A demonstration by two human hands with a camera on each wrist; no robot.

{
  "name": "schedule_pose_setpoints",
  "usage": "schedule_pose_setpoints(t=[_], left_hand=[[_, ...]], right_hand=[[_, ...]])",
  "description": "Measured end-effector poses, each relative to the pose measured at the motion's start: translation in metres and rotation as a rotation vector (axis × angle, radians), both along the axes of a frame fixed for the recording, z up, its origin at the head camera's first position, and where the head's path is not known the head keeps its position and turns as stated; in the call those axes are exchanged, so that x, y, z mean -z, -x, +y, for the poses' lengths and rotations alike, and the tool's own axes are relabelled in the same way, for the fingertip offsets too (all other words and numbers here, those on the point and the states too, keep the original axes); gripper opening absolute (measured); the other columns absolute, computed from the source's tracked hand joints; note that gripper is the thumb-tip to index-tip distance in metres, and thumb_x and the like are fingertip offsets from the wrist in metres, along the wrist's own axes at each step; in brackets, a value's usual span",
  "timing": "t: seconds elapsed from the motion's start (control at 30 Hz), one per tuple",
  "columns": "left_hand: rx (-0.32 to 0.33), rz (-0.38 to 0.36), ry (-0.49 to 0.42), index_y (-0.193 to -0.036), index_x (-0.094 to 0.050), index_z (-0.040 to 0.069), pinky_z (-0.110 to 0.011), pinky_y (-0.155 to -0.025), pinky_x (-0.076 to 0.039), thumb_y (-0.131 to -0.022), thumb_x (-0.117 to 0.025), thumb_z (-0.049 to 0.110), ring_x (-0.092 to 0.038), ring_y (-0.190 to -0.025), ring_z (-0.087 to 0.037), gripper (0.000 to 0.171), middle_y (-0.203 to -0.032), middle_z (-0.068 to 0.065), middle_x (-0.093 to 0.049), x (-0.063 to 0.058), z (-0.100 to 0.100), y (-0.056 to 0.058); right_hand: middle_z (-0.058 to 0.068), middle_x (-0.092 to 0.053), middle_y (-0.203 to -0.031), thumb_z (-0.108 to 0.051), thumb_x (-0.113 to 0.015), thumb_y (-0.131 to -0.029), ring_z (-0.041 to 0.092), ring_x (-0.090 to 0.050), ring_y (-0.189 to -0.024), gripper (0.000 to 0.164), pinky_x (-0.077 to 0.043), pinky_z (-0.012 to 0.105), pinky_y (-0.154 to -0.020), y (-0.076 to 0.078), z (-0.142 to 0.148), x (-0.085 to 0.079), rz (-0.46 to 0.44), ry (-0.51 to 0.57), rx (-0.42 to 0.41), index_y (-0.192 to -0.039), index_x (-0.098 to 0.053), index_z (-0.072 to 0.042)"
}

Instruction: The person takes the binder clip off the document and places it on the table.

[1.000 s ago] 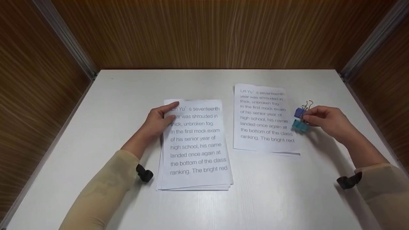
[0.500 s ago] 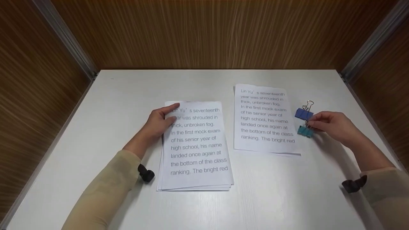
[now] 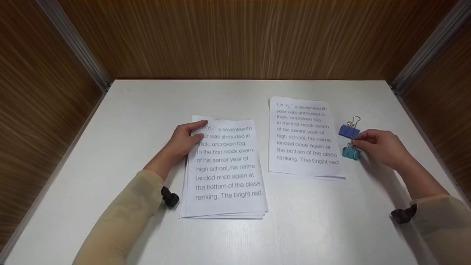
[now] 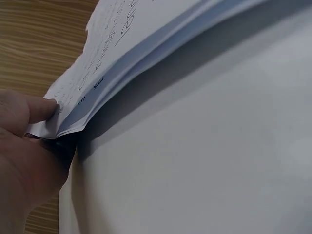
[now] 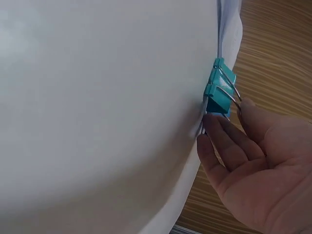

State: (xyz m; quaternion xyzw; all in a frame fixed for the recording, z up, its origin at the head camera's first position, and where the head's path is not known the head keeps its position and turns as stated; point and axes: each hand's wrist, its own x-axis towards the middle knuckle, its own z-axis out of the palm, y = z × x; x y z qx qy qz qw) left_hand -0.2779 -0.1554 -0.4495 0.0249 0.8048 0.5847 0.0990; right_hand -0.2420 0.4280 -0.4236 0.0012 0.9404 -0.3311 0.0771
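Observation:
My left hand (image 3: pixel 186 138) pinches the top left corner of a stack of printed sheets (image 3: pixel 228 169), with its thumb on the upper face. In the left wrist view the sheets' edge (image 4: pixel 146 58) stands raised over the table, the layers slightly fanned. At the right, my right hand (image 3: pixel 381 145) pinches the wire handle of a teal binder clip (image 3: pixel 351 153). The right wrist view has the thumb against the wires of this teal clip (image 5: pixel 222 87), the other fingers curled beside it. Just beyond lies a blue binder clip (image 3: pixel 349 131), its wire handle pointing away.
A second stack of printed sheets (image 3: pixel 303 138) lies between the left stack and the clips, close to the right fingertips. Wood-grain panels (image 3: pixel 250 40) enclose the white table (image 3: pixel 301 224) at the back and both sides.
The right hand and teal clip have shifted slightly nearer the person, and the blue clip now lies apart from the fingers. The left stack's top edge has bent slightly; the left hand keeps its grip.

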Motion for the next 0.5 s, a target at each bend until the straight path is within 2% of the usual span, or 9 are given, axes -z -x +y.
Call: schedule_pose_setpoints(t=[0.13, 0.2, 0.27, 0.33, 0.4, 0.5], left_hand=[[0.016, -0.003, 0.086, -0.157, -0.054, 0.019, -0.037, -0.129, -0.017, -0.105, -0.064, 0.009, -0.028, -0.158, -0.018, 0.054, -0.166, -0.001, -0.044, -0.006, 0.006, 0.000], [0.025, 0.004, 0.160, -0.159, -0.052, 0.022, -0.038, -0.129, -0.018, -0.105, -0.066, 0.017, -0.026, -0.159, -0.019, 0.056, -0.167, -0.001, -0.042, -0.011, 0.007, -0.001], [0.034, 0.019, 0.239, -0.161, -0.048, 0.023, -0.040, -0.129, -0.018, -0.105, -0.068, 0.024, -0.024, -0.160, -0.022, 0.060, -0.169, -0.003, -0.039, -0.017, 0.008, -0.003], [0.033, 0.034, 0.341, -0.164, -0.043, 0.025, -0.044, -0.130, -0.017, -0.103, -0.071, 0.032, -0.020, -0.161, -0.026, 0.068, -0.171, -0.007, -0.034, -0.024, 0.009, -0.006], [0.029, 0.050, 0.453, -0.167, -0.036, 0.026, -0.050, -0.129, -0.018, -0.100, -0.072, 0.042, -0.015, -0.162, -0.033, 0.078, -0.174, -0.014, -0.024, -0.031, 0.011, -0.010], [0.029, 0.138, 0.651, -0.170, -0.028, 0.021, -0.058, -0.128, -0.016, -0.098, -0.069, 0.056, -0.008, -0.161, -0.044, 0.090, -0.175, -0.024, -0.012, -0.038, 0.018, -0.017]], right_hand=[[0.028, -0.068, -0.126, -0.037, -0.063, -0.108, 0.038, -0.060, -0.105, 0.045, -0.048, 0.016, -0.072, -0.001, -0.005, 0.001, 0.043, -0.056, 0.026, -0.132, -0.067, 0.001], [0.030, -0.067, -0.128, -0.037, -0.061, -0.109, 0.042, -0.062, -0.107, 0.047, -0.056, 0.024, -0.078, -0.003, -0.011, -0.001, 0.075, -0.094, 0.047, -0.134, -0.065, 0.001], [0.031, -0.066, -0.132, -0.036, -0.060, -0.109, 0.048, -0.063, -0.112, 0.047, -0.060, 0.040, -0.085, -0.005, -0.018, -0.004, 0.121, -0.133, 0.068, -0.136, -0.064, 0.002], [0.033, -0.064, -0.135, -0.034, -0.059, -0.110, 0.052, -0.061, -0.117, 0.047, -0.057, 0.057, -0.091, -0.007, -0.027, -0.009, 0.173, -0.165, 0.078, -0.137, -0.063, 0.003], [0.034, -0.062, -0.137, -0.032, -0.060, -0.109, 0.051, -0.063, -0.111, 0.045, -0.056, 0.058, -0.083, -0.010, -0.039, -0.014, 0.226, -0.194, 0.078, -0.138, -0.062, 0.003], [0.034, -0.061, -0.139, -0.029, -0.065, -0.107, 0.051, -0.065, -0.112, 0.045, -0.055, 0.061, -0.083, -0.014, -0.060, -0.019, 0.306, -0.233, 0.046, -0.139, -0.062, 0.003]])
